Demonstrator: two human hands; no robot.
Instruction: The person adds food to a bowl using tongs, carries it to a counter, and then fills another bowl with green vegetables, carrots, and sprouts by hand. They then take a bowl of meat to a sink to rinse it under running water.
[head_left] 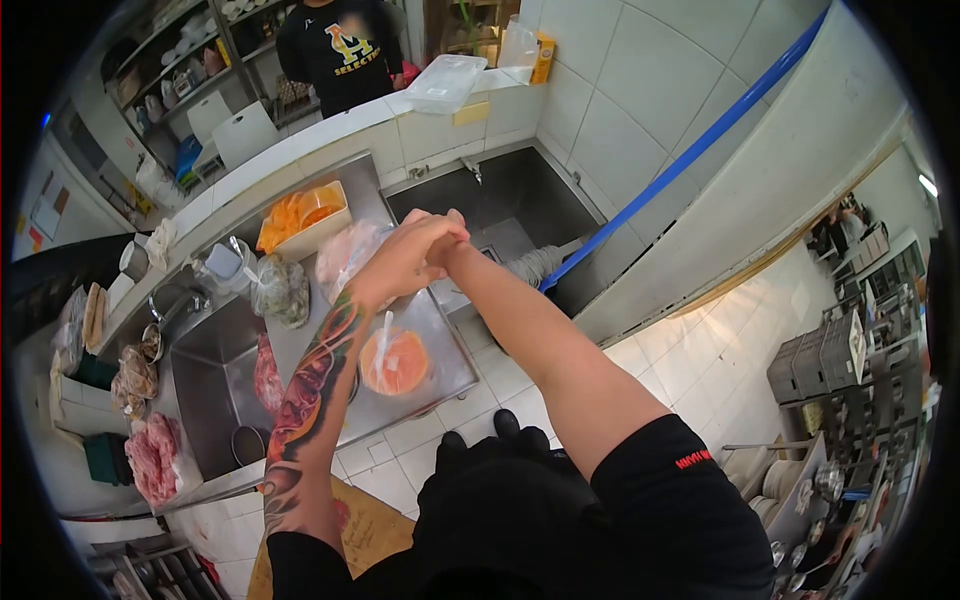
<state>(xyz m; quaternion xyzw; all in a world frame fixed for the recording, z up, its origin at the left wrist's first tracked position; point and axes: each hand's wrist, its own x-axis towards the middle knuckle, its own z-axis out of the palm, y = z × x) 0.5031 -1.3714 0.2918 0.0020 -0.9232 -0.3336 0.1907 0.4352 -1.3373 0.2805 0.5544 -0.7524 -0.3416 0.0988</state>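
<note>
My left hand (412, 250), on the tattooed arm, lies over my right hand (456, 234) with its fingers bent around it. Both are together above the edge between the steel counter and the dark sink. Most of my right hand's fingers are hidden, and nothing else shows between the hands. Just beyond my left wrist sits a clear plastic bag (345, 248) with pale contents. Nearer to me on the counter (445, 375) stands a round tub (396, 362) with orange contents and clear plastic over it.
A rectangular tub (325, 232) of orange pieces and a bag of greenish contents (281, 292) stand left. The left sink (205, 375) has pinkish-red meat (268, 375) at its edge. A blue pole (690, 155) slants at right. Across the ledge stands a person (335, 60).
</note>
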